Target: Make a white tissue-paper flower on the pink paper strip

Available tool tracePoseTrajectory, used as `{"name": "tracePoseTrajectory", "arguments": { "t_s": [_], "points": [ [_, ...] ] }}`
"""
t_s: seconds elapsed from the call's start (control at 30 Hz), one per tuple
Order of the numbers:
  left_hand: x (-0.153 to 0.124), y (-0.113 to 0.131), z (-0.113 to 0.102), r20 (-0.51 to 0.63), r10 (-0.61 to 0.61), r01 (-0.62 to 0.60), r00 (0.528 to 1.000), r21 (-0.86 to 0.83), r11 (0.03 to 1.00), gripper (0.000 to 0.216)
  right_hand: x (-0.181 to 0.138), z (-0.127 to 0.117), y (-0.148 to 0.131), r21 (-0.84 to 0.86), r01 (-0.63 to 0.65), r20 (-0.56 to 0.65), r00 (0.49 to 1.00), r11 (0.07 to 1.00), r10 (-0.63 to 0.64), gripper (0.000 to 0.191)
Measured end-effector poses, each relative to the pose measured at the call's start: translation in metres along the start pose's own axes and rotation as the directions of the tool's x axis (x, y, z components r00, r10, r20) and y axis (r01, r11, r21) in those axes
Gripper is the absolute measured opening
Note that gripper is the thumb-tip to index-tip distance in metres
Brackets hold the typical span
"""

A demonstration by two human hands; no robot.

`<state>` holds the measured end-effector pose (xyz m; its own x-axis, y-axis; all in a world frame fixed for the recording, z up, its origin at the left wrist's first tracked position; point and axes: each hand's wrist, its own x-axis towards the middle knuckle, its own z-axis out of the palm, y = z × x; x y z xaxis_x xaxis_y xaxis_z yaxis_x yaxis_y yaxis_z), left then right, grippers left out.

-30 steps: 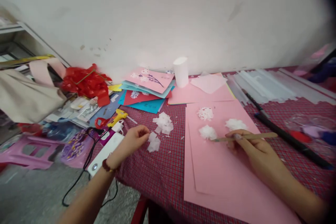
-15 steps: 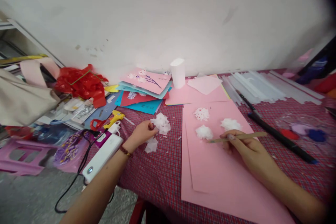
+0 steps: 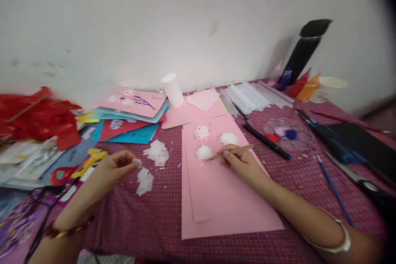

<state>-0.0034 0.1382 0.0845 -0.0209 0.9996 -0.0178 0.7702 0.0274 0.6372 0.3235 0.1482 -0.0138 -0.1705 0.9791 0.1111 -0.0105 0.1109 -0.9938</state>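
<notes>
My left hand (image 3: 119, 167) is closed in a pinch on a small scrap of white tissue paper (image 3: 137, 162), left of the pink sheets. Just right of it lie a pile of white tissue squares (image 3: 157, 152) and a smaller pile (image 3: 144, 181). My right hand (image 3: 243, 163) grips a thin tan wooden stick (image 3: 239, 149) like a pencil, over the pink paper (image 3: 229, 210). Its tip is at the lower edge of a white tissue puff (image 3: 204, 152). Two more puffs are on the sheet: a red-speckled one (image 3: 201, 132) and a plain white one (image 3: 228, 138).
Finished-looking cards (image 3: 133, 103) are stacked at back left, beside a white paper roll (image 3: 173, 90). A yellow glue gun (image 3: 91, 161) lies by my left wrist. To the right are clear glue sticks (image 3: 253, 97), a paint palette (image 3: 286, 134), a black pen (image 3: 267, 141), a blue brush (image 3: 334, 189) and scissors (image 3: 361, 181).
The view has swung right. My left hand has drawn back from the tissue pile with a small scrap pinched in it. My right hand stays by the same puff with the stick.
</notes>
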Motion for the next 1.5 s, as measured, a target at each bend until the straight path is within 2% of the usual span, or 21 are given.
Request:
{"name": "tracePoseTrajectory", "arguments": {
  "t_s": [0.07,0.13,0.2,0.3,0.4,0.5,0.57,0.67,0.77,0.8,0.87,1.0,1.17,1.4,1.5],
  "points": [
    [0.014,-0.009,0.009,0.081,0.047,-0.041,0.996,-0.074,0.996,0.023,0.0,-0.001,0.009,0.009,-0.006,0.005,1.0,1.0,0.006,0.02],
    [0.03,-0.01,0.03,0.171,0.108,-0.085,0.979,-0.137,0.987,0.022,-0.001,-0.001,0.015,-0.001,-0.01,0.013,1.0,1.0,0.01,0.019],
    [0.044,0.001,0.058,0.227,0.157,-0.113,0.961,-0.194,0.974,0.022,-0.001,-0.001,0.019,-0.022,-0.004,0.025,1.0,1.0,0.005,0.018],
    [0.059,0.028,0.097,0.229,0.215,-0.147,0.949,-0.281,0.948,0.018,0.0,0.0,0.019,-0.054,0.014,0.052,0.999,0.998,-0.011,0.019],
    [0.064,0.044,0.12,0.249,0.246,-0.142,0.937,-0.373,0.917,0.014,0.002,0.0,0.019,-0.091,0.043,0.064,0.997,0.995,-0.038,0.019],
    [0.063,0.043,0.128,0.313,0.192,-0.045,0.93,-0.424,0.905,0.012,0.004,0.0,0.019,-0.141,0.071,0.049,0.997,0.987,-0.065,0.019],
    [0.062,0.037,0.127,0.387,0.153,0.013,0.909,-0.394,0.919,0.012,0.005,0.0,0.019,-0.163,0.079,0.029,0.997,0.984,-0.075,0.019],
    [0.06,0.029,0.125,0.505,0.194,-0.017,0.841,-0.335,0.942,0.016,0.005,0.0,0.019,-0.166,0.069,0.012,0.998,0.984,-0.068,0.021],
    [0.058,0.029,0.129,0.588,0.305,-0.086,0.749,-0.371,0.925,0.022,0.006,-0.001,0.02,-0.15,0.061,0.014,0.998,0.987,-0.06,0.022],
    [0.057,0.03,0.132,0.592,0.331,-0.105,0.735,-0.383,0.918,0.024,0.006,-0.001,0.021,-0.147,0.059,0.017,0.998,0.987,-0.057,0.022],
    [0.055,0.033,0.139,0.564,0.353,-0.155,0.747,-0.368,0.917,0.026,0.006,-0.001,0.022,-0.142,0.053,0.023,0.998,0.988,-0.051,0.021],
    [0.056,0.036,0.15,0.466,0.345,-0.245,0.815,-0.263,0.933,0.022,0.005,-0.002,0.021,-0.11,0.044,0.019,0.999,0.993,-0.043,0.02],
    [0.058,0.031,0.155,0.418,0.34,-0.265,0.843,-0.228,0.937,0.023,-0.001,-0.004,0.013,-0.038,0.081,-0.028,0.996,0.996,-0.082,0.018],
    [0.059,0.029,0.159,0.371,0.341,-0.271,0.864,-0.229,0.935,0.021,-0.006,-0.002,0.015,-0.228,0.157,0.123,0.984,0.961,-0.131,0.022],
    [0.06,0.028,0.16,0.364,0.344,-0.279,0.866,-0.22,0.935,0.02,-0.007,-0.001,0.016,-0.331,0.197,0.145,0.977,0.923,-0.156,0.02]
  ]
}}
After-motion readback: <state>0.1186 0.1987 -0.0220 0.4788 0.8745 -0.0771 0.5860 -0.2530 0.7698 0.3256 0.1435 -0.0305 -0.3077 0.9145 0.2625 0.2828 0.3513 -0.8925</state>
